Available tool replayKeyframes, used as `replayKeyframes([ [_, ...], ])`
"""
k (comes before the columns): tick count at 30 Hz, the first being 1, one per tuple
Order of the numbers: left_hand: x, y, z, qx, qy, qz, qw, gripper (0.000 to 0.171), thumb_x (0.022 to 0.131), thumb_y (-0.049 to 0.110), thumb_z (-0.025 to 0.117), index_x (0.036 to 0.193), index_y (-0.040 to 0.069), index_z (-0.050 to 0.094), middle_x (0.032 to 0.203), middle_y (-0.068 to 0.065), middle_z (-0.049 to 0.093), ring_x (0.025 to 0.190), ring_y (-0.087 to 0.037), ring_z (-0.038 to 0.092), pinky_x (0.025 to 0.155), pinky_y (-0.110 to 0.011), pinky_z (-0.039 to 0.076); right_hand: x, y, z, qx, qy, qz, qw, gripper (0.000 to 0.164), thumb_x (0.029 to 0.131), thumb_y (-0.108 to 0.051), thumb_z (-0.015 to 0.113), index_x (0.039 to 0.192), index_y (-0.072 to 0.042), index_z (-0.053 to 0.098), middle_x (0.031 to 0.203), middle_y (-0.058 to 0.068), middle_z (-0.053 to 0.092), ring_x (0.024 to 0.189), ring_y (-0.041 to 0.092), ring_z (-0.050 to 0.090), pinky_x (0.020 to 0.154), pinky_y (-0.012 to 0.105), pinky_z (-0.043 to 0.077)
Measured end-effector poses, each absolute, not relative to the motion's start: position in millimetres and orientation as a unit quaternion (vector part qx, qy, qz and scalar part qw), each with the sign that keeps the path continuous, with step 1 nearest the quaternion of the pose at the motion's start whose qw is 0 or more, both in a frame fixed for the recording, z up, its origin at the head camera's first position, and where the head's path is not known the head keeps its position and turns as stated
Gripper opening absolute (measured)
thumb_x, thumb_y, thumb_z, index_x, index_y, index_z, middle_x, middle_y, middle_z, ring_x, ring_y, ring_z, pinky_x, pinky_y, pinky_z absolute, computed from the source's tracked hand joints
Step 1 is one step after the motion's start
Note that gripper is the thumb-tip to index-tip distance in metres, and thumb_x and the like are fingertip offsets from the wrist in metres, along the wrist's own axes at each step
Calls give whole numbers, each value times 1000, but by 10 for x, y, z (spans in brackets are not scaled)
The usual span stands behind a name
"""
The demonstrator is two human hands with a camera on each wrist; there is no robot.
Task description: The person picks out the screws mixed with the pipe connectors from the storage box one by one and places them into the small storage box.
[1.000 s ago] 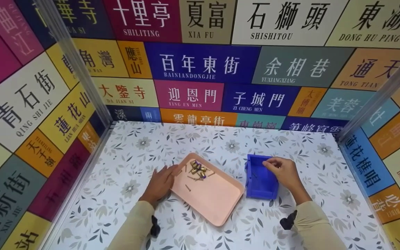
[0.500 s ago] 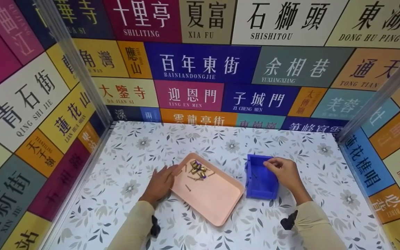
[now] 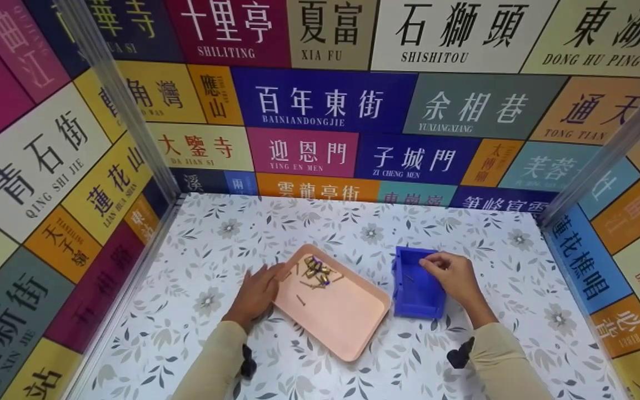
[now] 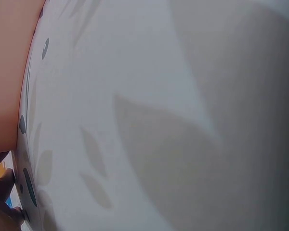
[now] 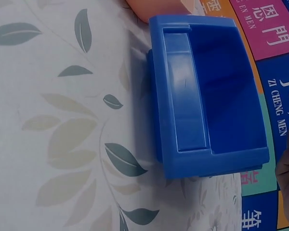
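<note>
Screws point(image 3: 301, 300) in the tray point(image 3: 348, 328) beside the left hand point(image 3: 256, 291), apparently being sorted.
Its fingers rest relaxed on the rim; the right hand point(image 3: 453, 275) curls over the bin point(image 3: 420, 311), whether gripping I can't tell. Next likely calls for delicate fingertips. One tray, one bin, one screw point(image 3: 409, 278) inside; tray screws and brass pieces point(image 3: 315, 271) too jumbled to count.

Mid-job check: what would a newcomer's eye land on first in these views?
Probably the bright lettered wall panels beyond the patterned table. Next, the peach tray, small brass-coloured pieces heaped toward its far end, the left hand at its left edge. To its right sits the blue bin, the right hand over its right side.
</note>
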State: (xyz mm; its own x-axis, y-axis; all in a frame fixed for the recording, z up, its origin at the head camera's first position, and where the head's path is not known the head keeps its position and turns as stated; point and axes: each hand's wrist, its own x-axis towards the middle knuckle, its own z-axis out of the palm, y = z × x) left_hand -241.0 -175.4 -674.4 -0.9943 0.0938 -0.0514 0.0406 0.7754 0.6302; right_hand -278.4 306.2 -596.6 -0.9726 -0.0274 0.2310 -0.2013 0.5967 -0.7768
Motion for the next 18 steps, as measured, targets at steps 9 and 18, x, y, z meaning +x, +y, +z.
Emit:
replayKeyframes([
  [9, -2415, -1745, -6745, 22, 943, 328, 48, 47, 110, 44, 32, 154, 36, 45, 159, 9, 46, 155, -27, 31, 129, -56, 3, -2796, 2796, -5959, 81, -873, 472, 96, 21, 88, -35, 81, 89, -14, 81, 73, 0, 69, 64, 8, 58, 57, 20, 47],
  [18, -2405, -1742, -6713, 22, 944, 325, 49, 47, 110, 42, 33, 155, 36, 44, 159, 10, 46, 155, -26, 32, 129, -57, 4, -2782, 2182, -5902, 152, -839, 511, 109, 8, 87, -23, 83, 87, -15, 82, 69, -2, 70, 60, 5, 58, 55, 19, 46],
])
